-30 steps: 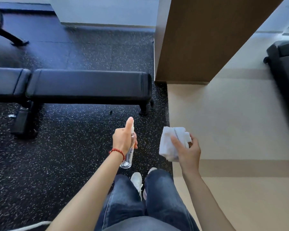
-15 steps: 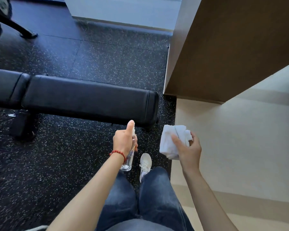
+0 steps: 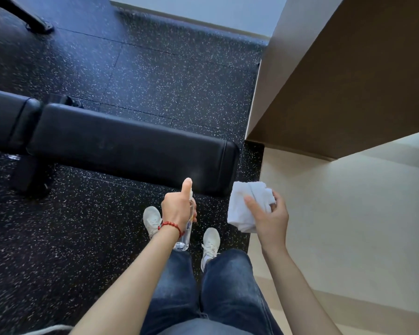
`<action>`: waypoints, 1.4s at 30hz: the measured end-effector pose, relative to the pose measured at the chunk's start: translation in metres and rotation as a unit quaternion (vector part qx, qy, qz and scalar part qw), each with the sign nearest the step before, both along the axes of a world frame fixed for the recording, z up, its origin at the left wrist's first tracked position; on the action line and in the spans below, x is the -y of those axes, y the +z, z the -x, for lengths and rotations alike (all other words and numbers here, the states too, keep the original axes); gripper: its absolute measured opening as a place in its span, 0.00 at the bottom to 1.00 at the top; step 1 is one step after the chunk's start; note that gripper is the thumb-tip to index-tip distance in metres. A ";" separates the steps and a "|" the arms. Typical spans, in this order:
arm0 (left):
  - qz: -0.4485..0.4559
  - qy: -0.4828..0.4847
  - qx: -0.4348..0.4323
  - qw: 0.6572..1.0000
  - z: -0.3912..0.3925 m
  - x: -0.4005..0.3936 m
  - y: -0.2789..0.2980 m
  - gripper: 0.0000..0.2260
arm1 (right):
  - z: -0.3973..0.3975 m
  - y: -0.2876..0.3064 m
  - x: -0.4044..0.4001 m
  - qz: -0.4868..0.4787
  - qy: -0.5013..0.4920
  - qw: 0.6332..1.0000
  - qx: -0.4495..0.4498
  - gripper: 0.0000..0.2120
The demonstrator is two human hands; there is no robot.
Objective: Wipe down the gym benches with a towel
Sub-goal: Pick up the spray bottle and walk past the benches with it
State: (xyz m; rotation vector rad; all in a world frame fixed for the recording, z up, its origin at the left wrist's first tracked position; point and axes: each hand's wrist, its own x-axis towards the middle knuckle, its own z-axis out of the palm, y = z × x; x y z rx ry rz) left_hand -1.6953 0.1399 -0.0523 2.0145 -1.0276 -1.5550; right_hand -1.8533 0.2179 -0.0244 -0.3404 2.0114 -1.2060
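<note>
Black padded bench (image 3: 131,143), left end cut off; clear spray bottle (image 3: 185,234) largely hidden within gripping left hand (image 3: 177,209); white towel (image 3: 248,205) bunched in right hand (image 3: 269,218); brown partition (image 3: 348,81) beside bench

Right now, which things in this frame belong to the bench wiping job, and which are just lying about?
Part of the job:
- black bench, long pad
- white towel, gripped by the right hand
- clear spray bottle, held by the left hand, faint mist at its nozzle

Just there:
- black equipment foot, far left
- tan pillar
</note>
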 end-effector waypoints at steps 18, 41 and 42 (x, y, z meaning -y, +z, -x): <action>-0.009 0.016 0.026 0.999 -0.181 0.141 -0.006 0.32 | -0.162 -0.009 0.153 -0.010 0.022 1.000 -0.008 0.23; -0.028 0.216 0.021 0.976 -0.326 0.235 -0.016 0.27 | -0.296 -0.017 0.312 -0.004 0.195 0.981 -0.006 0.22; -0.027 0.227 0.016 0.973 -0.329 0.239 -0.014 0.26 | -0.299 -0.016 0.320 -0.003 0.203 0.979 -0.005 0.22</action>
